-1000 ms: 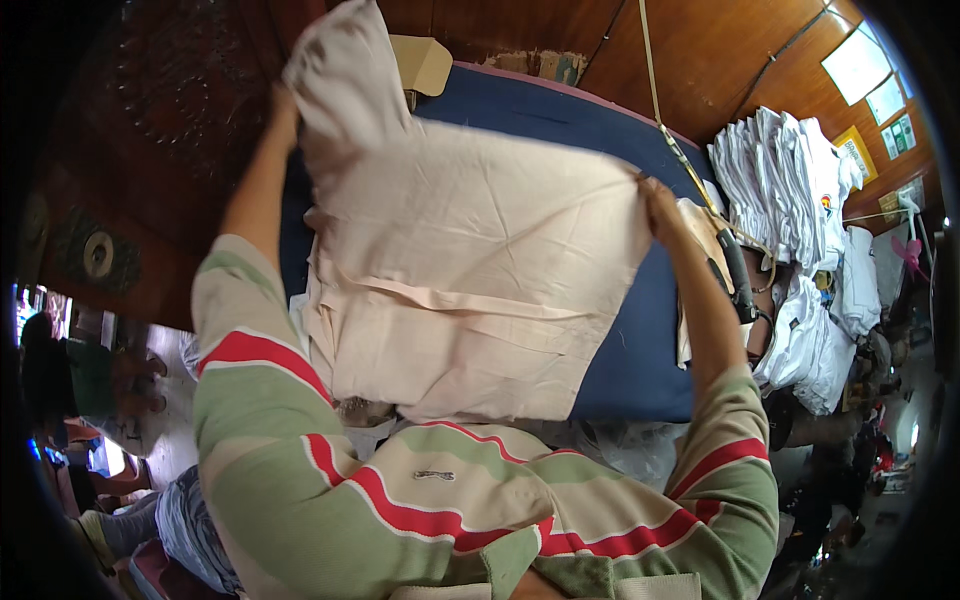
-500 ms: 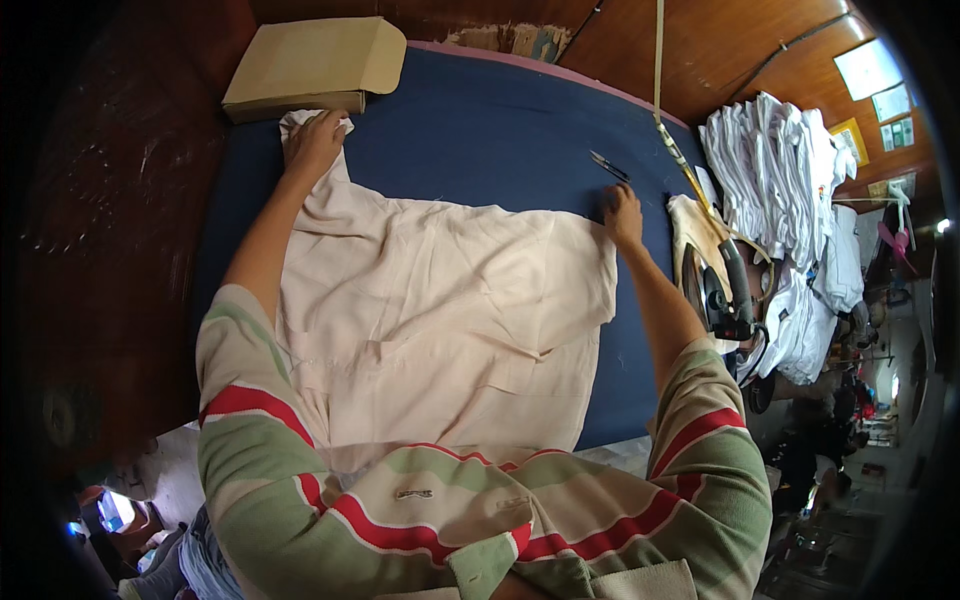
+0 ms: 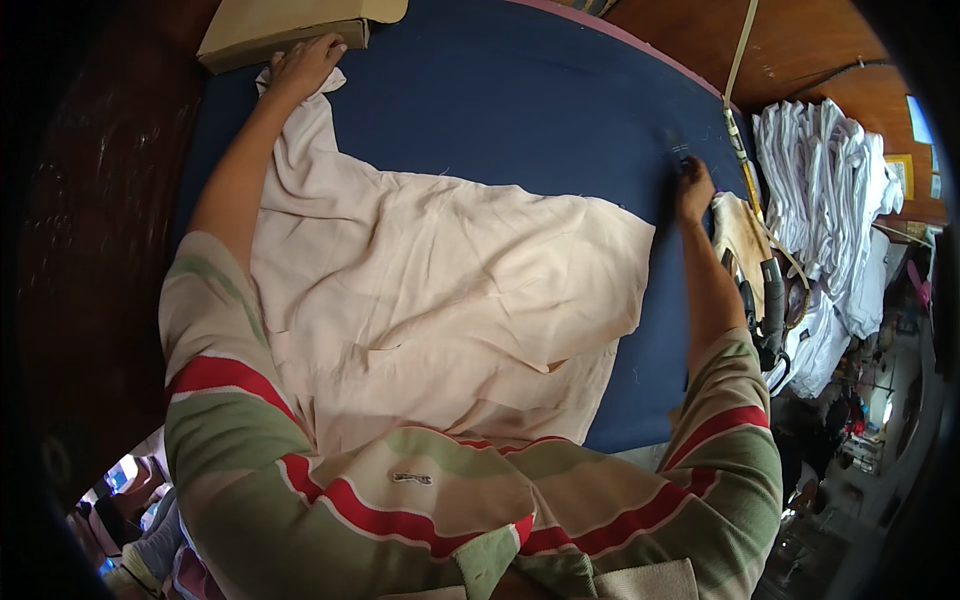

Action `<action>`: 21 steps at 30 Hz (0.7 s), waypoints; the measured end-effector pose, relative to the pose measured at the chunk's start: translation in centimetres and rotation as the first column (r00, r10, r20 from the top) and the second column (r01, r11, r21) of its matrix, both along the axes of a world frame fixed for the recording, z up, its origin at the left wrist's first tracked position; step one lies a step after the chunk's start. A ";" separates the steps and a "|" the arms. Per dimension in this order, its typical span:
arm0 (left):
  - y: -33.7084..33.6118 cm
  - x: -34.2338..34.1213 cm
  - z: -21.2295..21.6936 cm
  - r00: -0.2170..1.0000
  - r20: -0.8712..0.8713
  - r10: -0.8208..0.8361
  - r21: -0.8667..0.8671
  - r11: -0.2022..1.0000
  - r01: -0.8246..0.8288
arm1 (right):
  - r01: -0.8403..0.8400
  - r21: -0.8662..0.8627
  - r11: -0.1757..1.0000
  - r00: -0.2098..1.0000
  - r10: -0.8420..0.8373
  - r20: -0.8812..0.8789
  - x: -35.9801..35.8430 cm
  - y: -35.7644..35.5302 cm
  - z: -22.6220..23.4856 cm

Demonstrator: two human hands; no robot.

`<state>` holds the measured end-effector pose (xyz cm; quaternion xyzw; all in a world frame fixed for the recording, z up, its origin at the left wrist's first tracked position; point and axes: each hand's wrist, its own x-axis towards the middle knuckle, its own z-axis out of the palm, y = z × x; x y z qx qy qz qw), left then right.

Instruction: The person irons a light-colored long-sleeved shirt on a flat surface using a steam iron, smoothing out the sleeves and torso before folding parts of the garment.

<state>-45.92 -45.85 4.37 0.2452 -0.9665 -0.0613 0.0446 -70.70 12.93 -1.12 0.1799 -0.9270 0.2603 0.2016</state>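
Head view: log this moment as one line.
left hand: on pink garment corner by cardboard box | right hand: off garment, at blue table edge | garment: spread, wrinkled

One pale pink garment [image 3: 440, 290] is seen spread on one blue-covered tabletop [image 3: 520, 100]. Two hands are counted, the left hand [image 3: 305, 65] and the right hand [image 3: 693, 188]. One flat cardboard box [image 3: 285, 25] is seen, as is one heap of white garments [image 3: 825, 190] at the right.

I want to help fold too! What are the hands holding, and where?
The left hand grips the pale pink cloth garment at its far corner. The right hand holds nothing visible.
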 end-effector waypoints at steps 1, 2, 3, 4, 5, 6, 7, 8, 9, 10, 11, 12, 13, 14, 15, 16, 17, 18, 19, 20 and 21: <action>0.2 0.0 0.2 1.000 -0.018 -0.024 0.058 0.998 0.025 | 0.062 -0.120 0.991 0.998 -0.064 -0.013 -1.6 1.5 0.0; 0.0 1.0 -0.1 0.995 -0.101 -0.003 0.019 1.000 0.004 | 0.202 -0.112 0.973 0.979 -0.201 0.017 -1.7 1.1 0.8; 0.1 2.3 -0.5 0.982 -0.186 0.011 -0.017 1.000 -0.015 | 0.174 -0.040 0.984 0.982 -0.176 -0.064 -1.4 0.8 1.4; 0.0 4.4 -0.3 0.964 -0.265 0.032 -0.064 0.997 -0.050 | 0.137 0.024 0.990 0.982 -0.132 -0.137 -0.3 -0.4 2.4; 0.5 6.3 -0.2 0.972 -0.228 0.055 -0.059 0.996 -0.070 | 0.111 0.093 0.989 0.973 -0.089 -0.214 1.3 -1.1 3.4; 1.5 7.7 0.0 0.977 -0.200 0.076 -0.050 0.995 -0.088 | -0.115 0.083 0.990 0.991 0.120 -0.060 2.8 -1.2 4.2; 2.5 9.8 0.2 0.981 -0.163 0.108 -0.044 0.992 -0.117 | -0.201 -0.085 0.976 0.939 0.217 0.268 6.5 -2.9 5.4; 3.6 10.9 0.3 0.993 -0.092 0.068 -0.050 0.996 -0.073 | -0.359 -0.041 0.932 0.838 0.342 0.426 8.5 -2.5 5.2; 4.7 11.9 0.1 1.000 -0.018 0.025 -0.049 0.998 -0.026 | -0.537 0.202 0.819 0.811 0.435 0.390 10.4 -1.9 4.7; 5.3 13.0 0.0 0.998 0.061 -0.012 -0.045 0.999 0.015 | -0.608 0.381 0.697 0.792 0.493 0.362 13.8 -2.9 6.1; 4.9 13.2 -0.1 0.994 0.093 -0.065 -0.022 0.998 0.067 | -0.608 0.356 0.710 0.781 0.454 0.429 14.1 -2.8 6.0; 4.0 12.7 -0.2 0.985 0.125 -0.117 0.003 0.993 0.118 | -0.607 0.330 0.723 0.763 0.414 0.496 14.0 -2.6 5.5; 3.1 11.6 0.1 0.973 0.146 -0.178 0.026 0.984 0.176 | -0.594 0.310 0.743 0.748 0.368 0.552 13.6 -2.1 5.5; 2.7 10.0 0.7 0.990 0.085 -0.114 -0.037 0.992 0.117 | -0.632 0.219 0.743 0.718 0.456 0.526 11.8 -1.3 5.6; 2.8 8.0 1.3 0.998 0.019 -0.057 -0.088 0.994 0.058 | -0.510 0.314 0.801 0.839 0.383 0.386 10.1 -1.1 5.5; 2.7 7.1 1.5 0.999 -0.047 0.013 -0.129 0.991 -0.019 | -0.382 0.389 0.838 0.921 0.313 0.231 8.4 -1.4 5.6; 2.2 7.1 1.2 0.986 -0.115 0.119 -0.104 0.986 -0.131 | -0.295 0.290 0.911 0.953 0.257 0.161 7.1 -2.1 6.2; 1.6 7.1 0.9 0.957 -0.180 0.226 -0.072 0.968 -0.242 | -0.135 0.208 0.969 0.980 0.100 0.174 6.6 -2.6 6.2; 1.9 7.2 1.1 0.918 -0.241 0.317 -0.037 0.942 -0.335 | -0.151 0.192 0.970 0.986 0.133 0.104 7.2 -2.4 6.0; 2.7 7.9 0.8 0.898 -0.296 0.325 -0.064 0.932 -0.358 | -0.171 0.177 0.969 0.985 0.167 0.032 8.1 -2.3 5.7; 3.9 8.9 0.2 0.875 -0.352 0.333 -0.089 0.919 -0.385 | -0.194 0.163 0.967 0.978 0.203 -0.041 8.9 -2.3 5.3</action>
